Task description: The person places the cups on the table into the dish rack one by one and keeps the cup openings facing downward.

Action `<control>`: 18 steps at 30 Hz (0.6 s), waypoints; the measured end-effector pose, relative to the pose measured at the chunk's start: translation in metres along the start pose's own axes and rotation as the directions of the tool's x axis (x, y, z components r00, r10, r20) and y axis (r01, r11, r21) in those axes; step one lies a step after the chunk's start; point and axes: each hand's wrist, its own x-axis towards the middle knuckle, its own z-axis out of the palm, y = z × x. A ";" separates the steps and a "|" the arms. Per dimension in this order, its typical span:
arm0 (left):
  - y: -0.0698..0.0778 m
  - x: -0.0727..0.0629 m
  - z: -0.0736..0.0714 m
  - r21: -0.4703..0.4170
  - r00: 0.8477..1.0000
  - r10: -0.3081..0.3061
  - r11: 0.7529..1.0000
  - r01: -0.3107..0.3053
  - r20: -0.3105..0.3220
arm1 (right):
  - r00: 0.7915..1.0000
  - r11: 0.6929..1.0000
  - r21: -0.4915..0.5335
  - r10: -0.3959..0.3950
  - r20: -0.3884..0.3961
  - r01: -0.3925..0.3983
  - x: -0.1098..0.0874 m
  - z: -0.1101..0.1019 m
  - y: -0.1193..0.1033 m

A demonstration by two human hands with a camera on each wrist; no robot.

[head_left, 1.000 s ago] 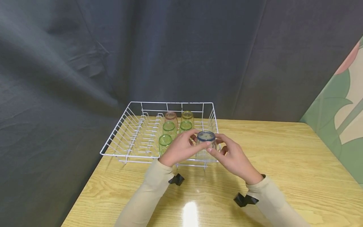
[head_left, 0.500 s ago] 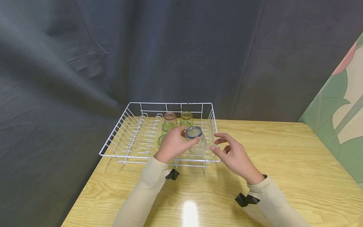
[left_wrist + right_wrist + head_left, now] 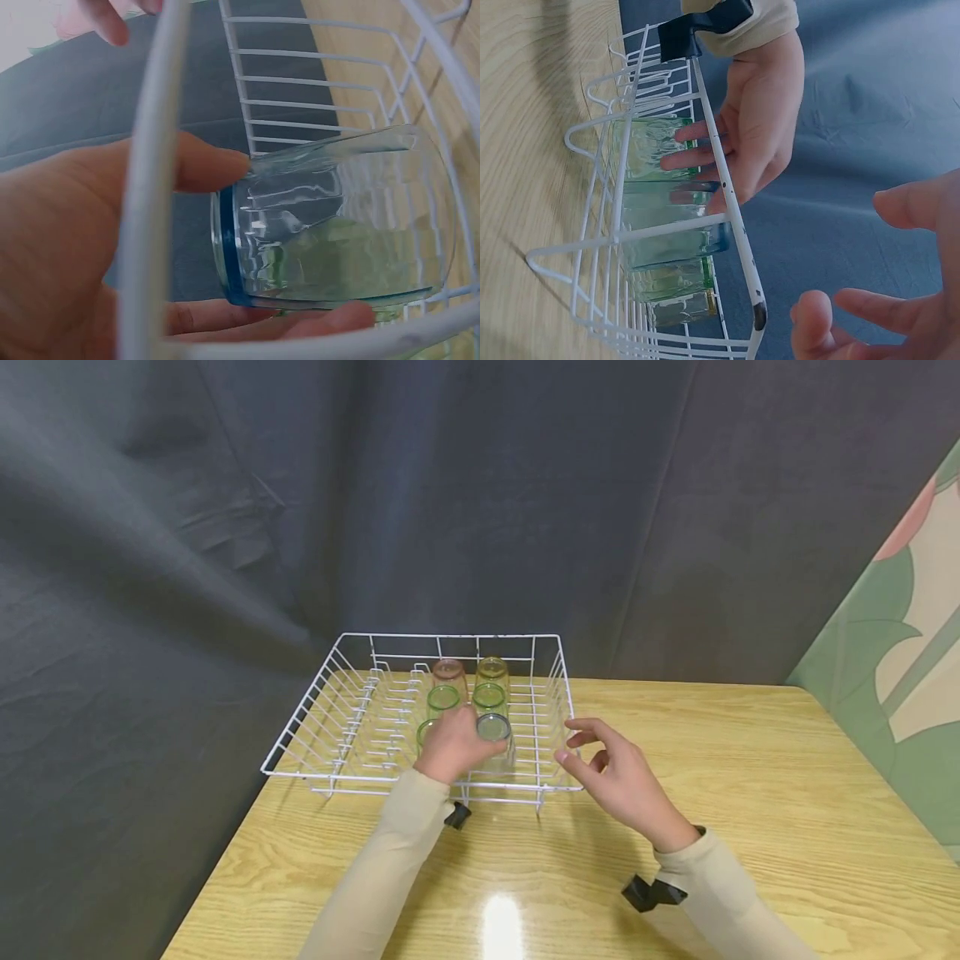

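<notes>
In the rack's front row, my left hand point(image 3: 452, 748) holds a clear glass tumbler point(image 3: 498, 753) with a blue band round its upper end. The left wrist view shows the thumb on one side of the tumbler point(image 3: 345, 225) and fingers on the other; its lower end is down among the rack wires. My right hand point(image 3: 626, 783) hovers at the right side of the wire dish rack point(image 3: 555, 789), fingers loosely bent, holding nothing. A green glass point(image 3: 426, 732) beside the tumbler is partly hidden by my left hand.
Behind the tumbler stand two green glasses point(image 3: 443, 697), a pink glass point(image 3: 449, 671) and an amber glass point(image 3: 492, 669). Bent wire prongs point(image 3: 375, 718) fill the rack's left half. The rack sits on a wooden table point(image 3: 712, 760) before a dark curtain point(image 3: 480, 502).
The tumbler, first held by both hands, has moved left and down into the front row in my left hand. My right hand has let go of it and stays at the rack's right side.
</notes>
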 end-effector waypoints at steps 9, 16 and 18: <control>-0.006 0.005 0.010 -0.035 0.999 -0.026 0.999 0.027 0.045 | 1.000 1.000 -0.011 -0.007 0.008 0.007 -0.001 0.000 0.001; -0.007 0.004 0.011 -0.092 0.999 0.002 0.996 0.002 0.046 | 1.000 1.000 -0.015 0.001 0.015 -0.001 -0.002 0.001 0.002; -0.008 0.003 0.011 -0.110 0.999 0.011 0.994 -0.006 0.046 | 1.000 1.000 -0.017 0.005 0.016 -0.004 -0.002 0.000 0.002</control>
